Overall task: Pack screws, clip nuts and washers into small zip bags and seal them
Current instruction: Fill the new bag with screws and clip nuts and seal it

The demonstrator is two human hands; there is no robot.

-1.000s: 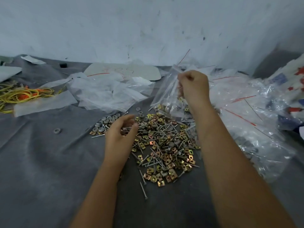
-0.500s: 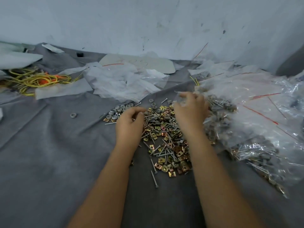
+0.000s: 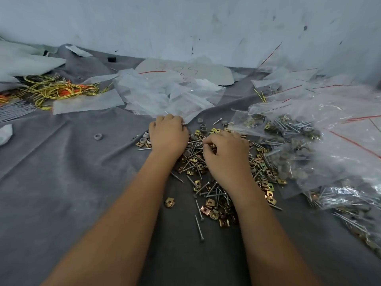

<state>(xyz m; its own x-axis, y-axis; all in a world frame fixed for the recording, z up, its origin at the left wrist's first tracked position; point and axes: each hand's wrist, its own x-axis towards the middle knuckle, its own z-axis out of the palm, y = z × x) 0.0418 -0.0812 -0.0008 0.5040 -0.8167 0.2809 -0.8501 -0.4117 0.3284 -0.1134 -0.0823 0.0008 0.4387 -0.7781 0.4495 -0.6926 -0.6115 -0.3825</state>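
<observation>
Left hand (image 3: 168, 137) at 11 o'clock of the hardware pile (image 3: 208, 174), fingers curled onto an empty zip bag's (image 3: 181, 106) edge, right hand (image 3: 225, 153) curled, pinching screws (image 3: 196, 143) atop the pile, filled bags (image 3: 305, 141) at 3 o'clock.

We see a soft, even, cool light with no single source showing. Shadows are faint: only a weak dark edge under the forearms on the grey cloth (image 3: 61, 182). The clear filled bags (image 3: 329, 162) at right catch pale glare and small white highlights. The wide lens bends the wall (image 3: 185, 27) line and stretches the forearms toward the lower corners. The middle is fairly sharp; the far left edge and right edge look soft.
</observation>
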